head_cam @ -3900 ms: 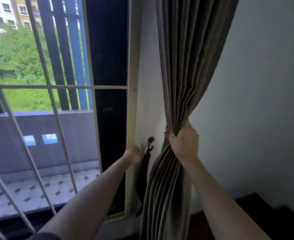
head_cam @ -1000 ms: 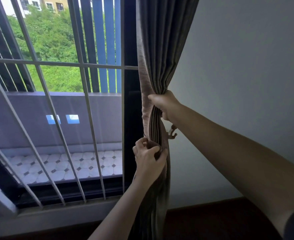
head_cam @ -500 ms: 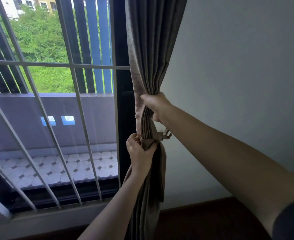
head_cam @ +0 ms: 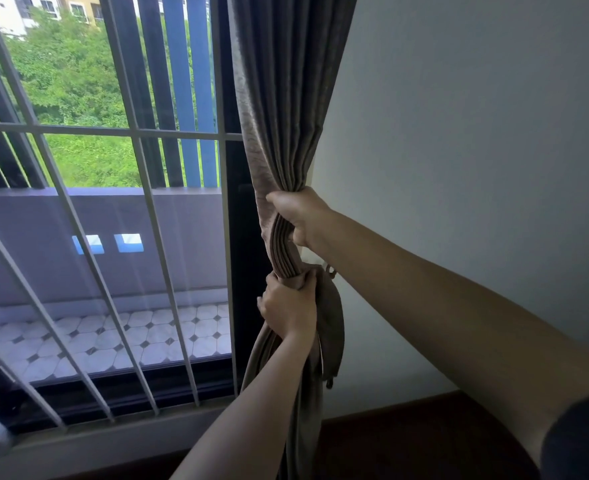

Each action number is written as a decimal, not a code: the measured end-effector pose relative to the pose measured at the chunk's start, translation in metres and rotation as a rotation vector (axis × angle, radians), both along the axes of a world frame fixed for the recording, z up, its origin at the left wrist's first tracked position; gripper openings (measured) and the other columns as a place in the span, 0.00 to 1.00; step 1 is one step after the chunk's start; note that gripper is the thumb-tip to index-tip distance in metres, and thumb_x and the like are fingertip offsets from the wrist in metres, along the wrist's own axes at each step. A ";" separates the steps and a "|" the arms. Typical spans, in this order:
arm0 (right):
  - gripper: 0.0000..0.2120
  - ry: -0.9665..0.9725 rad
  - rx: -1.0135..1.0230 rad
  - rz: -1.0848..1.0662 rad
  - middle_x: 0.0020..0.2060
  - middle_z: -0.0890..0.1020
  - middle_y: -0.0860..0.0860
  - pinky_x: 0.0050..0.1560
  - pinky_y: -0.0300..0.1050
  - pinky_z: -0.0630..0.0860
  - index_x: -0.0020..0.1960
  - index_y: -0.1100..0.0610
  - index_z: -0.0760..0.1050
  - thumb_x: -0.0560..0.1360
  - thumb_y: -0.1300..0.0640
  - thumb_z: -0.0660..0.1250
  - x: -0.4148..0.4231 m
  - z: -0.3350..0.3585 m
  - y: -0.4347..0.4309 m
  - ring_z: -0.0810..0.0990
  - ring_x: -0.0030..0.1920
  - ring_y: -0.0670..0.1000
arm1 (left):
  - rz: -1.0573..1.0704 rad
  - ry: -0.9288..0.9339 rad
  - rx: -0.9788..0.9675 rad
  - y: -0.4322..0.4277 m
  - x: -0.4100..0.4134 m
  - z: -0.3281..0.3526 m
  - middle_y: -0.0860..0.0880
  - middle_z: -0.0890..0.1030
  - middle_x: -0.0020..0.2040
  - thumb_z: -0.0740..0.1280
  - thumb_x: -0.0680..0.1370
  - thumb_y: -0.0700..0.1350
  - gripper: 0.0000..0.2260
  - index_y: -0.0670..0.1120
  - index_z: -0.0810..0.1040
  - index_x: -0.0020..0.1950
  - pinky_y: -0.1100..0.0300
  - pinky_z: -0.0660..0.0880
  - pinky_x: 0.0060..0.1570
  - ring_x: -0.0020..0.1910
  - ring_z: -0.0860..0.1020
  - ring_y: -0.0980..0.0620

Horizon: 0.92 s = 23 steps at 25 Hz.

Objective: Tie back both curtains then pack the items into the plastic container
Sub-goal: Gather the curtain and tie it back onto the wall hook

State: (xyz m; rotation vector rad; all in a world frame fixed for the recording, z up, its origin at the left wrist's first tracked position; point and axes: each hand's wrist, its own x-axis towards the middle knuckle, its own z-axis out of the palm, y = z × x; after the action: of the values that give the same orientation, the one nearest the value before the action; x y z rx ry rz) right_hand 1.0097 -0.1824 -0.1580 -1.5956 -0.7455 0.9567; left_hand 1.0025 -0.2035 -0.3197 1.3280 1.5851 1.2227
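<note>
A grey-brown pleated curtain (head_cam: 286, 98) hangs at the right edge of the window, gathered into a bundle. My right hand (head_cam: 298, 213) grips the gathered folds from the right side. Just below it, my left hand (head_cam: 287, 308) grips the bundle together with a matching fabric tie-back band (head_cam: 332, 323) that loops round the curtain. A small metal wall hook (head_cam: 330, 270) peeks out beside the band, mostly hidden behind the cloth. No plastic container or loose items are in view.
White window bars (head_cam: 140, 216) and a dark window frame (head_cam: 241, 271) stand left of the curtain. A pale wall (head_cam: 476, 133) fills the right side. Dark wooden flooring (head_cam: 407, 441) lies below.
Since 3.9 s ago the curtain has gone from the wall side to the window frame, and my left hand has left the hook and taken the tie-back round the bundle. Little movement in the last half second.
</note>
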 end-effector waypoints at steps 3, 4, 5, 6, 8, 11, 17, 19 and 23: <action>0.15 -0.027 -0.017 0.032 0.53 0.78 0.61 0.38 0.46 0.74 0.63 0.64 0.67 0.77 0.62 0.62 0.004 0.003 -0.006 0.77 0.44 0.52 | 0.086 0.083 0.017 0.003 -0.001 0.002 0.48 0.80 0.37 0.69 0.73 0.56 0.17 0.43 0.78 0.49 0.47 0.66 0.68 0.38 0.77 0.47; 0.15 -0.043 -0.011 0.048 0.55 0.77 0.61 0.37 0.46 0.74 0.63 0.64 0.67 0.77 0.62 0.62 0.007 0.003 -0.008 0.77 0.43 0.52 | 0.089 0.082 0.020 0.005 -0.003 0.003 0.49 0.78 0.34 0.69 0.73 0.54 0.14 0.43 0.79 0.47 0.47 0.71 0.63 0.36 0.74 0.49; 0.15 -0.055 0.002 0.079 0.54 0.77 0.60 0.39 0.46 0.74 0.62 0.63 0.68 0.77 0.62 0.63 0.011 0.004 -0.010 0.78 0.45 0.53 | 0.077 0.080 0.017 0.006 -0.006 0.003 0.49 0.76 0.33 0.68 0.74 0.52 0.12 0.42 0.78 0.46 0.47 0.74 0.57 0.35 0.73 0.50; 0.13 -0.071 0.023 0.137 0.52 0.78 0.58 0.42 0.45 0.75 0.59 0.62 0.69 0.76 0.62 0.65 0.017 0.005 -0.013 0.79 0.47 0.54 | 0.061 0.087 0.012 0.006 -0.009 0.004 0.49 0.75 0.33 0.68 0.75 0.50 0.11 0.42 0.78 0.45 0.50 0.76 0.50 0.35 0.72 0.50; 0.12 -0.116 0.074 0.338 0.48 0.79 0.53 0.49 0.45 0.77 0.55 0.60 0.71 0.73 0.63 0.68 0.035 0.000 -0.022 0.79 0.51 0.52 | 0.041 0.122 0.004 0.005 -0.013 0.003 0.49 0.75 0.34 0.66 0.76 0.49 0.10 0.42 0.78 0.45 0.56 0.73 0.41 0.35 0.72 0.51; 0.36 -0.184 0.064 0.475 0.62 0.74 0.51 0.54 0.45 0.76 0.70 0.57 0.64 0.64 0.71 0.67 0.073 -0.044 -0.029 0.74 0.62 0.52 | 0.022 0.160 0.009 0.004 -0.015 0.003 0.49 0.75 0.33 0.65 0.76 0.48 0.10 0.42 0.78 0.43 0.59 0.69 0.37 0.34 0.74 0.49; 0.25 -0.559 -0.128 0.290 0.64 0.70 0.55 0.52 0.42 0.71 0.69 0.57 0.65 0.73 0.67 0.63 0.082 -0.153 -0.060 0.72 0.61 0.54 | -0.028 0.158 0.046 0.001 -0.017 -0.003 0.50 0.75 0.32 0.66 0.76 0.51 0.12 0.42 0.77 0.40 0.60 0.69 0.37 0.33 0.75 0.50; 0.17 -0.639 -0.081 0.209 0.58 0.75 0.56 0.48 0.40 0.72 0.63 0.58 0.71 0.75 0.59 0.65 0.080 -0.173 -0.058 0.77 0.55 0.54 | -0.035 0.154 0.067 -0.002 -0.018 -0.003 0.50 0.75 0.32 0.67 0.75 0.52 0.12 0.42 0.77 0.41 0.60 0.71 0.38 0.33 0.74 0.52; 0.12 -0.745 -0.116 0.151 0.51 0.80 0.57 0.46 0.41 0.71 0.59 0.58 0.75 0.78 0.55 0.62 0.084 -0.186 -0.051 0.79 0.51 0.56 | -0.045 0.188 0.090 -0.007 -0.021 -0.004 0.51 0.74 0.32 0.67 0.75 0.52 0.12 0.43 0.77 0.41 0.59 0.73 0.39 0.33 0.73 0.52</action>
State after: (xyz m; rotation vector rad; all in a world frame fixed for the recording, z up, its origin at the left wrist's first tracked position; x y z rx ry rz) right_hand 1.0942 -0.2329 -0.3443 -2.0407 -1.3497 0.4909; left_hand 0.9810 -0.2105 -0.3232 1.5671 1.6356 1.1819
